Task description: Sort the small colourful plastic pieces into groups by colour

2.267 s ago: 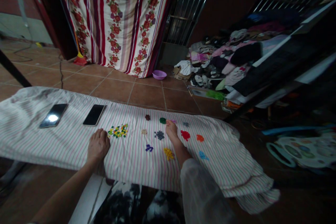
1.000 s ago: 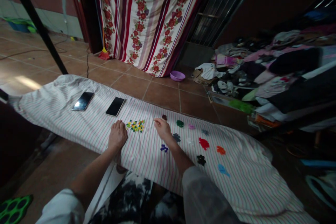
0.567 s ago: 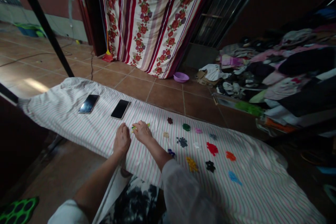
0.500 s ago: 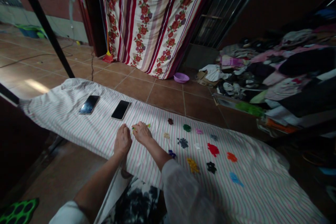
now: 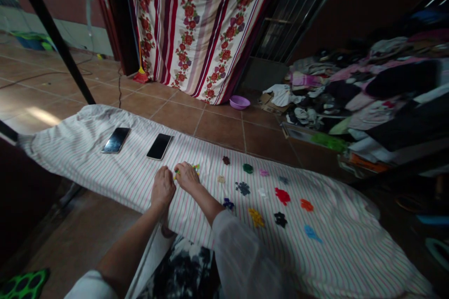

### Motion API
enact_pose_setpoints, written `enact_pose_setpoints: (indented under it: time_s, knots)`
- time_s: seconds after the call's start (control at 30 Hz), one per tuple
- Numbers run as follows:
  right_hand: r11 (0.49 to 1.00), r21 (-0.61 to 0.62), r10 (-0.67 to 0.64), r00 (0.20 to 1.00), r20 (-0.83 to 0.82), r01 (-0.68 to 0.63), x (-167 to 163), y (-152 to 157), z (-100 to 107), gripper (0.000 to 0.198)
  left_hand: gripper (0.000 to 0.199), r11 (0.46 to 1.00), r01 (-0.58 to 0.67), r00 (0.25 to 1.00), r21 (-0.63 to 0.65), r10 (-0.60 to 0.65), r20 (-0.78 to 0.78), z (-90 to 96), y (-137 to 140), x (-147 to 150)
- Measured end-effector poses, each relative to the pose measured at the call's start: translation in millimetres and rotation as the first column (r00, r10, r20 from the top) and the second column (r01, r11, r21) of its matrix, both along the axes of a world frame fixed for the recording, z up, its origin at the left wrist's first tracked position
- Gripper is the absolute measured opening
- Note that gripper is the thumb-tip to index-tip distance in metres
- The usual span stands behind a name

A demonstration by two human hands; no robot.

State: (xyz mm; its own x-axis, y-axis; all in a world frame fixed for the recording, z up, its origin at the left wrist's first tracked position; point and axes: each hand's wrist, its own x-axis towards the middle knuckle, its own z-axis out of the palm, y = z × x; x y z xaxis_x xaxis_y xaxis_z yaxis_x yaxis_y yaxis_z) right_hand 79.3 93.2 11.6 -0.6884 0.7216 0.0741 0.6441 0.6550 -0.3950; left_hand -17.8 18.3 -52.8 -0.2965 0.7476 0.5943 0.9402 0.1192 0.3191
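My left hand [image 5: 163, 188] rests on the striped cloth [image 5: 126, 173] with its fingers curled down; whatever they may hold is hidden. Close beside it, my right hand [image 5: 187, 177] has its fingertips pinched on small yellow-green pieces [image 5: 176, 172]. More yellow and green bits [image 5: 195, 167] show just past its knuckles. To the right lie small piles sorted by colour, among them a beige pile [image 5: 220, 179], a dark blue pile [image 5: 228, 203], a grey pile [image 5: 242, 188] and a yellow pile [image 5: 256, 218].
Two phones, a left one [image 5: 116, 140] and a right one [image 5: 159, 146], lie beyond my hands. Farther right are a red pile [image 5: 282, 196], a black pile [image 5: 280, 219] and a light blue pile [image 5: 312, 233]. A purple basin [image 5: 239, 102] stands on the tiled floor.
My right hand has shifted slightly, and more yellow and green bits show around its fingers. My left hand stays nearly in place. The whole view has moved a little.
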Motion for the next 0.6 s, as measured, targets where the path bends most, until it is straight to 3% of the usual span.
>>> enact_pose_setpoints:
  time_s: [0.4, 0.6]
  knots:
    - [0.997, -0.067, -0.058, 0.984, -0.167, 0.047, 2.1, 4.5, -6.6, 0.02, 0.02, 0.999, 0.039, 0.998, 0.009, -0.04, 0.045, 3.0, -1.1, -0.7]
    - [0.986, -0.118, -0.136, 0.98, -0.147, 0.119, 10.7, 4.6, -4.6, 0.019, 0.017, 0.999, 0.035, 0.998, 0.013, -0.035, 0.05, 3.1, -0.6, -0.3]
